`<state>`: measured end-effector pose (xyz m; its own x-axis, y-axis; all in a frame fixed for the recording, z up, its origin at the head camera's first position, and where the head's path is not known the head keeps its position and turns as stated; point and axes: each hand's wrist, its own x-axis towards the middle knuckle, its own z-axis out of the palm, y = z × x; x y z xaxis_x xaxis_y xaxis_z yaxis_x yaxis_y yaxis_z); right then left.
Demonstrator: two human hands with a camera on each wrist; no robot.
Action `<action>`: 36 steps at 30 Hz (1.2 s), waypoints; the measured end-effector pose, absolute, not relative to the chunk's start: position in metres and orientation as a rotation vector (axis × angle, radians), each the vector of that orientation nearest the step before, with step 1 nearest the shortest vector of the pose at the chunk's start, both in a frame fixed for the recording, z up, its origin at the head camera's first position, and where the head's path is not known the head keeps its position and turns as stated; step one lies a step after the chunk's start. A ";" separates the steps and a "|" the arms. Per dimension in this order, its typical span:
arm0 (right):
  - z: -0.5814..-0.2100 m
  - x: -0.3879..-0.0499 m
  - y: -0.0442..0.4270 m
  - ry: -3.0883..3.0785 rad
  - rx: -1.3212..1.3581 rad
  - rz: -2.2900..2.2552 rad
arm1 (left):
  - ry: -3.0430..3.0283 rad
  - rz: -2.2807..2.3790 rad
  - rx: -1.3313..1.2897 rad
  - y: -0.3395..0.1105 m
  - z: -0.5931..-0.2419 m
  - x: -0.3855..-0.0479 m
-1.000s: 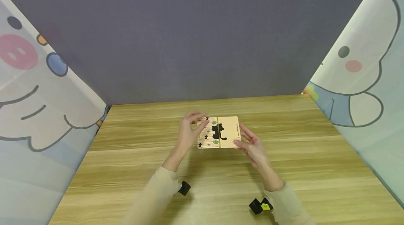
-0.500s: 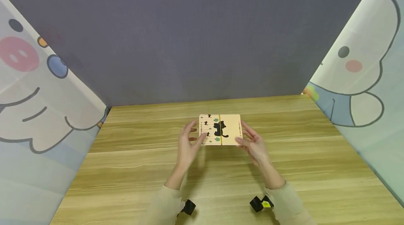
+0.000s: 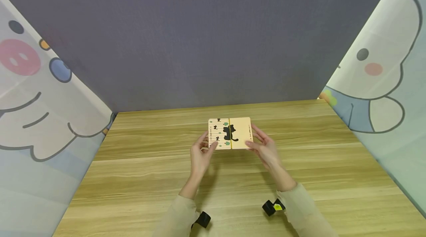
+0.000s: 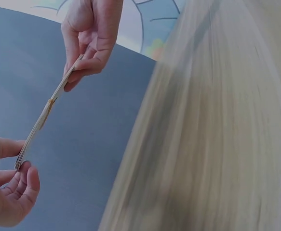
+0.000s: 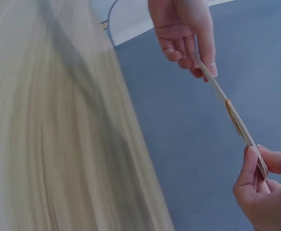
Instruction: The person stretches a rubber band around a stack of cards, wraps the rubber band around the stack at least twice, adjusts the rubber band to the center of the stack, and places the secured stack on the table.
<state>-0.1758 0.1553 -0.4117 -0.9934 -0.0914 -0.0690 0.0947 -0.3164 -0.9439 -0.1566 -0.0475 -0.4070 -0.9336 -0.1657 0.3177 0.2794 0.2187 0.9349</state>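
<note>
A thin cream notebook [image 3: 242,131] with a black cat print is held up above the wooden table, a yellow band round its middle. My left hand [image 3: 200,158] pinches its left end, thumb on top and fingers beneath. On the right end, my right hand [image 3: 268,152] grips near the lower corner in the same way. Edge-on in the left wrist view, the notebook [image 4: 36,127] shows thin layers between my left hand [image 4: 9,192] and right hand [image 4: 93,36]. The right wrist view also shows the band [image 5: 233,115] sagging off one face.
The wooden table [image 3: 139,178] spreads beneath both hands. A dark grey panel [image 3: 213,37] stands behind it, with cartoon-printed sheets [image 3: 376,81] at the sides. Black wrist-camera mounts [image 3: 273,207] show beside both sleeves.
My left hand, with its thumb and fingers lifted apart at the notebook's left end a second ago, now pinches that end. The notebook has risen slightly in the head view.
</note>
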 end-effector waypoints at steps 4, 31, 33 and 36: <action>-0.416 -0.182 0.153 1.816 0.028 -2.442 | -2.162 -1.736 -0.081 -0.050 -0.427 -0.170; -0.460 -0.242 0.150 2.276 0.221 -1.956 | -2.513 -1.553 0.062 -0.055 -0.469 -0.222; -0.461 -0.245 0.150 2.286 0.236 -1.925 | -2.532 -1.544 0.075 -0.056 -0.470 -0.224; -0.463 -0.249 0.150 2.288 0.260 -1.886 | -2.559 -1.511 0.080 -0.057 -0.473 -0.226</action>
